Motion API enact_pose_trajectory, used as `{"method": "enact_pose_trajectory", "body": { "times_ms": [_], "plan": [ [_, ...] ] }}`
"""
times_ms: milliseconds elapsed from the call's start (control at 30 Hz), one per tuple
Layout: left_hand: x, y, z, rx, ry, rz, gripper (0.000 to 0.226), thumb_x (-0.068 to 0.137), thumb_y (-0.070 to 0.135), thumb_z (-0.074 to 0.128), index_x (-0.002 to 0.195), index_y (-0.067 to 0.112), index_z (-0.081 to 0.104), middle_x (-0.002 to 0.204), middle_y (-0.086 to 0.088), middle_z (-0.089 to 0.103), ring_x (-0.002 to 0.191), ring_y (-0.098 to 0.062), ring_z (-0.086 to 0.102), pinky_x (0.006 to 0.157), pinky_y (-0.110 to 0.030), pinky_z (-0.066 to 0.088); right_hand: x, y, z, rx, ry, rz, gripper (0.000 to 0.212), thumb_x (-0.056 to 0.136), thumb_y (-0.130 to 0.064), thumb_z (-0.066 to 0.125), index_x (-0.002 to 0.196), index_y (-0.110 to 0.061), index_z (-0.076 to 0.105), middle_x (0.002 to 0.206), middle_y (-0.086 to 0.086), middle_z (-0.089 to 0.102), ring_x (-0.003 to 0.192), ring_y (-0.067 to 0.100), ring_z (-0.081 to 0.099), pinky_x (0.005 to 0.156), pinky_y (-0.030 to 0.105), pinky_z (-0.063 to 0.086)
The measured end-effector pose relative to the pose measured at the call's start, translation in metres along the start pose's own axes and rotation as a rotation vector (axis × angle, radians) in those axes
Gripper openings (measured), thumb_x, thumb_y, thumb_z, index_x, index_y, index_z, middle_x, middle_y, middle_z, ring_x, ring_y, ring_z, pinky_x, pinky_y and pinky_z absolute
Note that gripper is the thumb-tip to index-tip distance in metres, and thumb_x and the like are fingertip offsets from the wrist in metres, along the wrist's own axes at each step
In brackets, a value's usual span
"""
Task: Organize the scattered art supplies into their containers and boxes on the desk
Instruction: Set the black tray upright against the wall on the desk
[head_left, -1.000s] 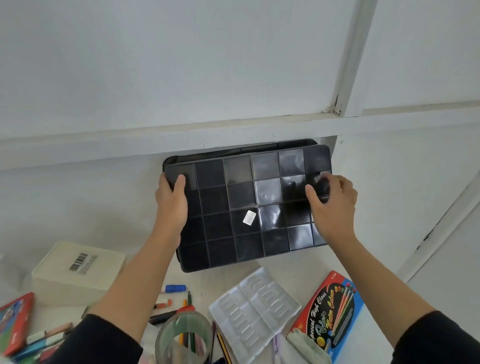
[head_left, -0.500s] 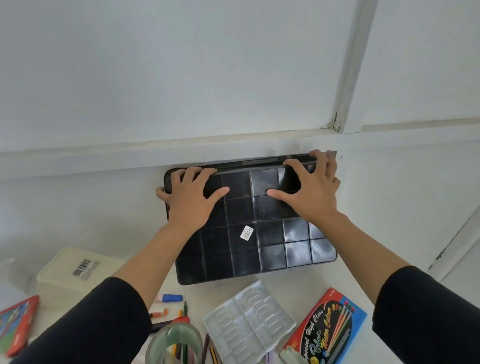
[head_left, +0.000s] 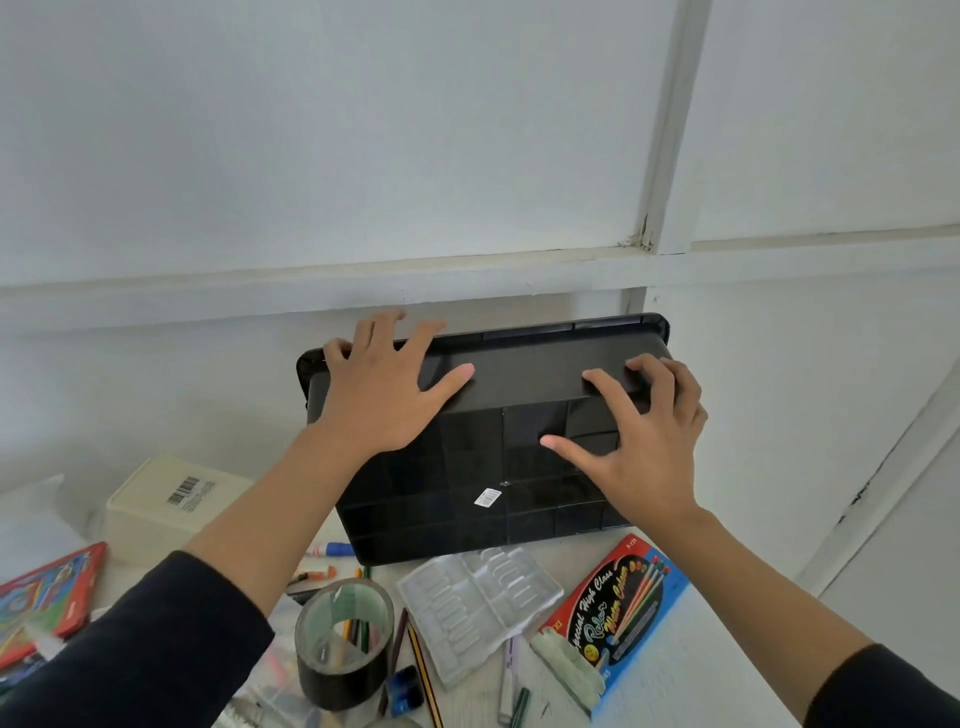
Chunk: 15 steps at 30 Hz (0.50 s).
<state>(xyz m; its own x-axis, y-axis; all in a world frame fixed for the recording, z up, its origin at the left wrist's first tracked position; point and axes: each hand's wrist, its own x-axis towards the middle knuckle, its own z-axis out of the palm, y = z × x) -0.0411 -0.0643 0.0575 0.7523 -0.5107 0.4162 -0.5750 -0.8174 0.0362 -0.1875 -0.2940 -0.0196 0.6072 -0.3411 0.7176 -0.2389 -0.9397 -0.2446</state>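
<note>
A white panelled wall (head_left: 363, 130) is seen across the upper half, and below it a pale counter (head_left: 701, 675) is strewn with art supplies. At the back of the counter, close against the wall, a black storage box (head_left: 441, 499) is found turned bottom-up and tilted, its gridded base and a small white sticker facing the camera. Both hands are laid on it. The left hand (head_left: 384, 395) is spread flat over the upper left corner, fingers straight and reaching past the far rim. The right hand (head_left: 644, 452) is set on the upper right part, its fingers arched with the tips pressed on the box's side wall and the thumb stretched across the base — nothing is enclosed by either hand. Left of the box a cream box (head_left: 176, 499) with a barcode label is placed. Nearer the camera, a blue-and-red watercolour pencil packet (head_left: 618, 618) is laid at the right, with a clear plastic tray (head_left: 478, 603) just beside it and partly under the black box's near edge. A roll of dark tape (head_left: 345, 644) is stood left of the tray, and a red packet (head_left: 41, 592) is cut off at the left edge. A striped pencil (head_left: 423, 670) and a blue sharpener (head_left: 405, 688) are seen beside the tape.
</note>
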Motion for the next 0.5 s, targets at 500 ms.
{"method": "enact_pose_trajectory", "body": {
  "times_ms": [500],
  "plan": [
    [-0.026, 0.001, 0.01, -0.236, 0.347, 0.052, 0.025, 0.1, 0.043, 0.055, 0.101, 0.022, 0.07, 0.093, 0.005, 0.059, 0.096, -0.02, 0.053, 0.087, -0.029, 0.018, -0.029, 0.011, 0.005, -0.042, 0.002, -0.118, 0.071, 0.075, -0.063, 0.075, 0.137, -0.033, 0.058, 0.138, 0.012, 0.044, 0.13, 0.037, 0.037, 0.1, 0.056, 0.035]
  ]
}}
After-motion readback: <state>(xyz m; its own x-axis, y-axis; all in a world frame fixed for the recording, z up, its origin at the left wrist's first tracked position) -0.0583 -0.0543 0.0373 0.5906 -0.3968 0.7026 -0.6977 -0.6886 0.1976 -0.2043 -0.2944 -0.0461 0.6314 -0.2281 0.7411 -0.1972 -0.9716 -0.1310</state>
